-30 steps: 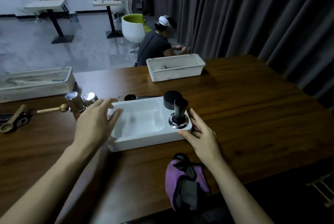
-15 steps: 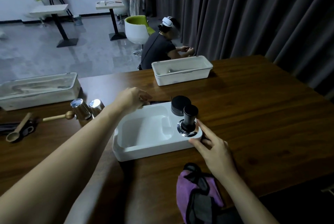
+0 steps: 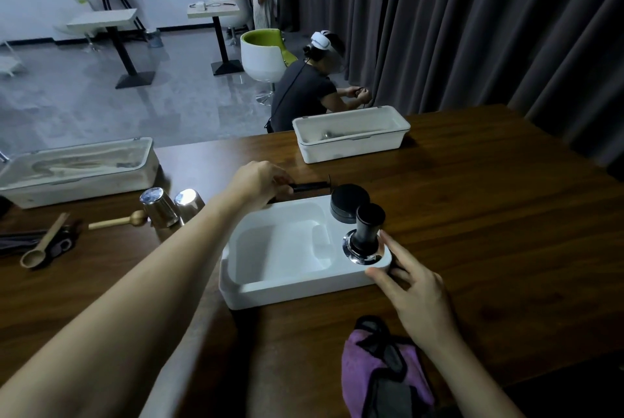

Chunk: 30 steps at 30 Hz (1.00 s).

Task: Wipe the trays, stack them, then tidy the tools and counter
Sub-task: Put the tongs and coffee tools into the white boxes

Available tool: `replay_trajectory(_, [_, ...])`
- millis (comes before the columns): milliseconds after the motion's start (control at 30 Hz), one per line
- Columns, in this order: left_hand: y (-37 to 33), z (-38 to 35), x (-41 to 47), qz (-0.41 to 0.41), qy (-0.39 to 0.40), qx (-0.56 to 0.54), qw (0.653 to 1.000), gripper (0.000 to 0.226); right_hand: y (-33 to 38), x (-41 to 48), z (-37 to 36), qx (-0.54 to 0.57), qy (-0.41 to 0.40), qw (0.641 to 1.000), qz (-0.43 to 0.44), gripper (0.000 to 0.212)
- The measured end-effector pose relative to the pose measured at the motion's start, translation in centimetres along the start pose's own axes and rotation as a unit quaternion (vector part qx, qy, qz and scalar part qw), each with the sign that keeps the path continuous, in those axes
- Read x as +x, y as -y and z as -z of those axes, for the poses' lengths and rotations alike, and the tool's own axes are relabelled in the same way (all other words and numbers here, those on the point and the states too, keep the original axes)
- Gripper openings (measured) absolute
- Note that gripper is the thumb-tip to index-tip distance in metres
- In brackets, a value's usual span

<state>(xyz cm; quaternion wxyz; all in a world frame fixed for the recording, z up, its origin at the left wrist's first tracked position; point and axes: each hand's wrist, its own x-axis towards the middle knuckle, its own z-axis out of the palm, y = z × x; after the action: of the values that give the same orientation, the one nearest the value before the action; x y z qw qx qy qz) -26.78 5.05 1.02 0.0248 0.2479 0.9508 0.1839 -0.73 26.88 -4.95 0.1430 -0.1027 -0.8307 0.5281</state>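
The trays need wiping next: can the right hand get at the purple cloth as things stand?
Probably yes. The right hand touches a corner of the white tray and holds nothing; the purple cloth lies on the table beside its wrist, nothing between.

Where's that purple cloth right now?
Head view, lower right: the purple cloth lies on the table's near edge, in front of the white tray, near the right hand.

Dim, cool light over the dark worktop point(image 3: 489, 215); the far floor point(image 3: 84, 107) is brighter, with pale glare; steel cups point(image 3: 158, 206) glint; straight lines bow at the edges; the near cloth point(image 3: 381, 370) looks soft.
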Motion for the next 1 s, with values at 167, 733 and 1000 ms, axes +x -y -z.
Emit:
replay_trajectory(167, [-0.5,1.9,-2.5,-0.037,-0.125,-0.073,0.989,0.017,-0.5,0.1,0.0,-0.003,0.001,1.0,0.003,0.071])
replay_trajectory(733, [-3.0,0.5,-13.5,-0.081,-0.108,-0.13,0.982,0.021,0.0,-0.3,0.0,-0.032,0.005,0.999,0.016,0.061])
replay_trajectory(1000, [-2.6,0.6,-14.8,-0.073,-0.122,-0.14,0.98,0.018,0.2,-0.3,-0.1,-0.035,0.003,0.999,0.019,0.058])
